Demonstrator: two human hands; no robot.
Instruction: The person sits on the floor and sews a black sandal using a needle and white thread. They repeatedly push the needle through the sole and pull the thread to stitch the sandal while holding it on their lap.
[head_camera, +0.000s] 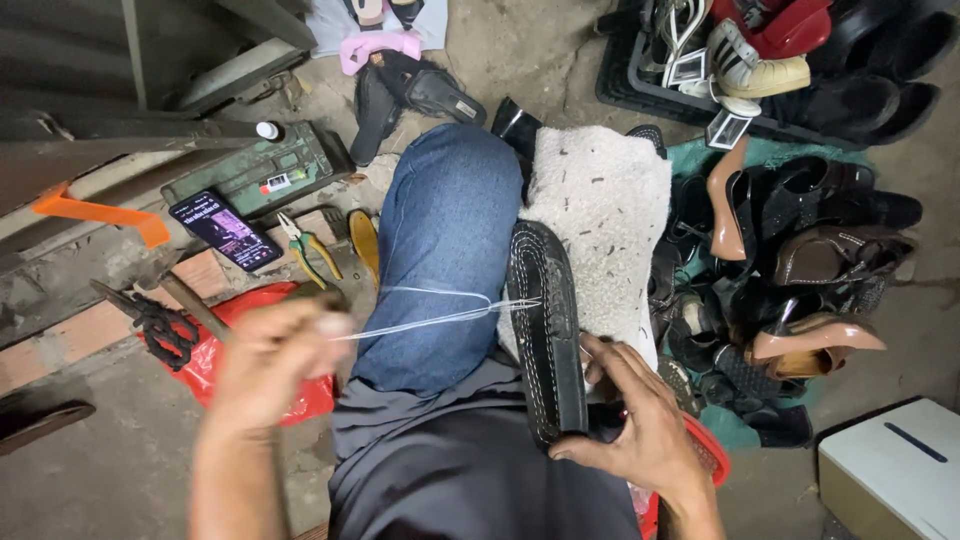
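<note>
Right hand (640, 425): lower centre-right of the frame, fingers clamped on the near end of the black shoe (548, 330).
Black shoe: sole up on a white fleecy cloth (600, 210) over the person's right knee, pale stitching along its rim.
Left hand (268, 362): lower left, blurred, closed on a white thread (430, 315).
White thread: stretched taut from the left hand across the blue-jeaned knee (445, 240) to the shoe's edge.
Floor, left: scissors (155, 322), pliers (308, 245), a phone (226, 231), a red bag (215, 350).
Right of frame: a pile of shoes (790, 260).
</note>
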